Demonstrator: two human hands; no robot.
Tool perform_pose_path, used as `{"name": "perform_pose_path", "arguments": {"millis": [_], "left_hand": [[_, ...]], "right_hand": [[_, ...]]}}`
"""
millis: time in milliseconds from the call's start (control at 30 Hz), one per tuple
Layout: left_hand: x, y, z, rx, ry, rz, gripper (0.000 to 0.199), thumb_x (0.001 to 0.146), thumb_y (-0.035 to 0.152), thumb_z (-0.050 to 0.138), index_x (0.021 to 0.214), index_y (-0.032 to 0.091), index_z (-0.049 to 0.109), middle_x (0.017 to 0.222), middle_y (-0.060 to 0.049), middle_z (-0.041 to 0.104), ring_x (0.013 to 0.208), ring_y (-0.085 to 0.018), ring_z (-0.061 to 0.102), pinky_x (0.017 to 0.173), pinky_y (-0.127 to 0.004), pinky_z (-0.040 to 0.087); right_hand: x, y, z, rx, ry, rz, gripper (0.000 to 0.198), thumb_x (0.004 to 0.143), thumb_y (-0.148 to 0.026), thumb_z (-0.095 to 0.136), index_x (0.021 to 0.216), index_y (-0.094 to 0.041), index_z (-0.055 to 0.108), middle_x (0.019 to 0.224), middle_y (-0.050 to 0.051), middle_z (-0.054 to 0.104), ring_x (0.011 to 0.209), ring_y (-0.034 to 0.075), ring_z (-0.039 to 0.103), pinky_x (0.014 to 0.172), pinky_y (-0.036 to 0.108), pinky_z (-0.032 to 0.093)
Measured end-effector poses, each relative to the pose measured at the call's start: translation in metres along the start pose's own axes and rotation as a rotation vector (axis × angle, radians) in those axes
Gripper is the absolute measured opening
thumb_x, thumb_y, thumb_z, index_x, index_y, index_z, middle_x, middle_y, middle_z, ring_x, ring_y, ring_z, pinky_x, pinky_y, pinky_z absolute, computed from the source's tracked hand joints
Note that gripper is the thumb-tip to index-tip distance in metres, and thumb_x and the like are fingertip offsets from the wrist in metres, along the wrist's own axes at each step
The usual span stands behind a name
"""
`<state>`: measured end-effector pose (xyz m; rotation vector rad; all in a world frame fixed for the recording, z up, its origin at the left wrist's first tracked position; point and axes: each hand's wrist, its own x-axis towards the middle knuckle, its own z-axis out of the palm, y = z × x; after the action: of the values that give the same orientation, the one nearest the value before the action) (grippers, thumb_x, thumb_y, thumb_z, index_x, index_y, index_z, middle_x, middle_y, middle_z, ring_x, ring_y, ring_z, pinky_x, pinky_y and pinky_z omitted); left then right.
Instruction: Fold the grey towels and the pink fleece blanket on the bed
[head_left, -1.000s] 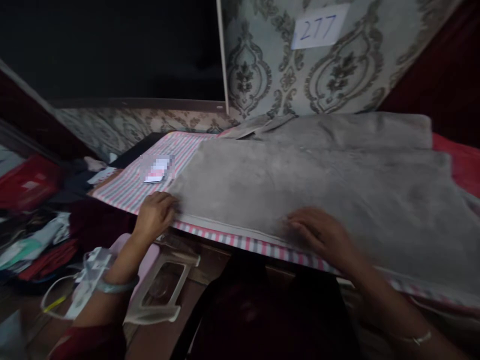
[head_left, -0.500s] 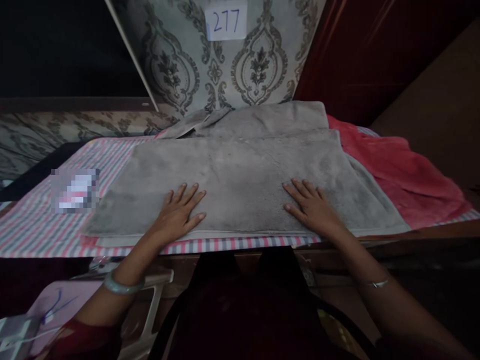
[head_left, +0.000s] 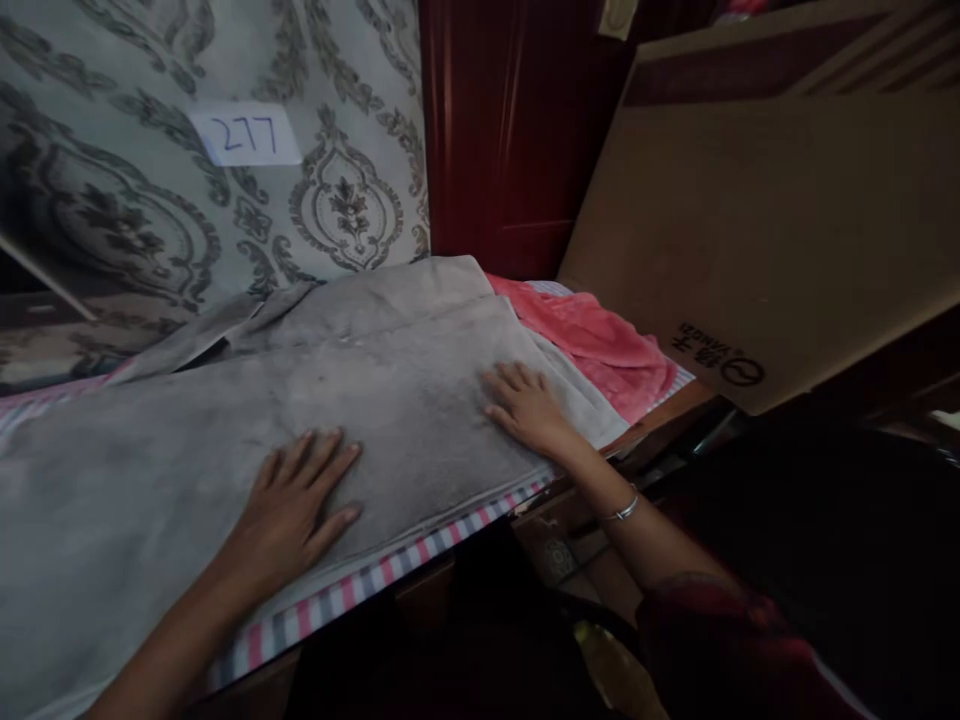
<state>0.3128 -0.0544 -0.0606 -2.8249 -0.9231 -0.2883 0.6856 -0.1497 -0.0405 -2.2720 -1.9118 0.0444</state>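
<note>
A grey plush cloth (head_left: 405,370), like a towel or blanket, lies spread in folded layers along the table. My left hand (head_left: 300,510) rests flat on it near the front edge, fingers spread. Farther right, my right hand (head_left: 529,410) also lies palm down on the grey cloth, fingers apart. Neither hand grips anything. At the right end, a red plush cloth (head_left: 600,345) lies rumpled, partly under the grey one. Beneath both is a striped cloth (head_left: 330,600) in pink, white and grey, showing along the table's front.
A large cardboard box (head_left: 772,220) leans at the right beyond the table end. Behind the table are a patterned wall with a paper marked 277 (head_left: 247,135) and a dark red door (head_left: 502,130). A wooden table edge (head_left: 667,415) shows at the right.
The view has turned to the right, bringing the cardboard box into sight. Both hands stay flat on the grey cloth; the right hand now lies closer to its right edge.
</note>
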Motion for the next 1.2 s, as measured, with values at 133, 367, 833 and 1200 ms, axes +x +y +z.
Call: {"name": "perform_pose_path", "arguments": {"millis": [133,367,833,1200], "left_hand": [[0.003,0.0,0.021,-0.003,0.012,-0.002,0.065,0.099,0.057,0.033,0.157,0.03,0.036,0.166,-0.007,0.03,0.152,-0.04,0.024,0.116,-0.065,0.028],[-0.004,-0.003,0.018,0.008,-0.026,-0.006,0.065,0.099,0.057,0.036,0.158,0.031,0.034,0.166,-0.007,0.029,0.152,-0.038,0.026,0.115,-0.063,0.031],[0.031,-0.039,0.003,0.043,-0.205,-0.294,0.065,0.099,0.052,0.038,0.158,0.026,0.034,0.168,-0.01,0.02,0.154,-0.039,0.017,0.118,-0.065,0.023],[0.13,-0.027,-0.013,-0.035,-0.167,-0.311,0.065,0.099,0.048,0.041,0.155,0.015,0.04,0.163,-0.017,0.033,0.152,-0.033,0.027,0.122,-0.057,0.023]], "right_hand": [[-0.006,0.035,0.01,-0.045,-0.027,0.168,0.063,0.103,-0.057,0.038,0.16,-0.029,0.032,0.168,0.007,0.02,0.153,0.037,0.017,0.12,0.06,0.022],[-0.007,0.046,0.019,-0.033,-0.046,0.16,0.062,0.103,-0.058,0.037,0.159,-0.031,0.034,0.167,0.006,0.024,0.152,0.036,0.022,0.119,0.057,0.026],[0.047,0.037,0.042,-0.022,0.027,-0.098,0.061,0.102,-0.053,0.037,0.159,-0.03,0.034,0.165,0.008,0.027,0.152,0.034,0.023,0.117,0.063,0.027],[0.163,0.073,-0.007,0.331,0.432,0.01,0.048,0.083,-0.02,0.058,0.131,-0.017,0.066,0.135,0.013,0.065,0.127,0.029,0.057,0.113,0.045,0.04]]}}
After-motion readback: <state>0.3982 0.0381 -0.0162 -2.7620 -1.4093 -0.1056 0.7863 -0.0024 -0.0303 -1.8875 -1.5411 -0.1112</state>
